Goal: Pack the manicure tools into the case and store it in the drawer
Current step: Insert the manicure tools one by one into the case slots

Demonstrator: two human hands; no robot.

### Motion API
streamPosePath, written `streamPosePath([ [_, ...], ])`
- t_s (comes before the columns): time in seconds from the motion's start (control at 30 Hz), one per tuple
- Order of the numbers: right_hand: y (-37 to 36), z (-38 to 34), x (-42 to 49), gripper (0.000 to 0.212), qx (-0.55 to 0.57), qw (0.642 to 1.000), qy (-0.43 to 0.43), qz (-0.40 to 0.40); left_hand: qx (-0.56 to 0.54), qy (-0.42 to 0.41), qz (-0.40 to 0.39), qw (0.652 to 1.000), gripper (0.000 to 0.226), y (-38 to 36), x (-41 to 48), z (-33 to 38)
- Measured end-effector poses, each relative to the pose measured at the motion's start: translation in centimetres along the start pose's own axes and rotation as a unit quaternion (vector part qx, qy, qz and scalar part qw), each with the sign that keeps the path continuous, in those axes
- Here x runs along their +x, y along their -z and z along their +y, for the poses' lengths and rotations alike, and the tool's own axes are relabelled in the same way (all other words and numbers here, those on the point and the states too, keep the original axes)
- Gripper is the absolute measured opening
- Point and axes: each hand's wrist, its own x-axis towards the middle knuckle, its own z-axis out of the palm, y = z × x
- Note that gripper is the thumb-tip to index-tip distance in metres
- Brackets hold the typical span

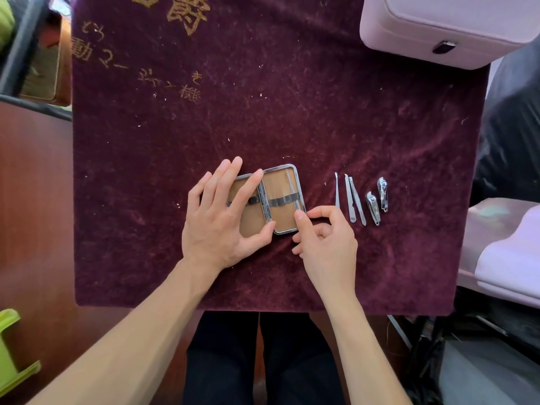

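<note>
Left hand (222,220) lies flat on the open case (281,182), right hand (327,241) at the thin tool (292,188) in it (pinch or push, can't tell), loose tools (355,200) right of the case, pointing away, nearer the right hand.

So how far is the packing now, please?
Done: the case lies open with one thin tool under its elastic. In hand: the left hand presses the left half; the right hand touches that tool's end. Left: forked pusher, two slim tools, two nail clippers on the cloth, closing and storing.
</note>
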Motion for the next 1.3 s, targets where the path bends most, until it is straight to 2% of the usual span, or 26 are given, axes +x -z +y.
streamPosePath([
  [0.2,0.0,-0.1,-0.1,0.016,-0.001,1.000,0.002,0.004,0.002,0.001,0.002,1.000,0.082,-0.1,0.0,0.0],
  [0.37,1.6,-0.5,0.1,0.015,-0.022,0.999,-0.011,-0.042,0.000,-0.002,0.004,1.000,0.082,-0.1,0.0,0.1],
  [0.53,5.0,-0.3,0.4,0.007,-0.020,0.998,0.013,0.061,0.006,-0.001,0.007,1.000,0.083,-0.2,0.0,0.0],
  [0.63,5.2,-0.4,0.4,0.009,-0.023,0.995,0.029,0.091,0.008,-0.001,0.007,1.000,0.082,-0.1,-0.1,0.0],
  [0.87,0.8,-1.0,-0.3,0.033,-0.053,0.994,0.092,0.021,0.009,0.000,-0.008,1.000,0.082,0.1,0.0,0.1],
  [1.3,0.0,-0.6,0.6,0.021,-0.031,0.996,0.073,0.027,0.002,0.001,-0.005,1.000,0.082,0.0,0.0,0.0],
])
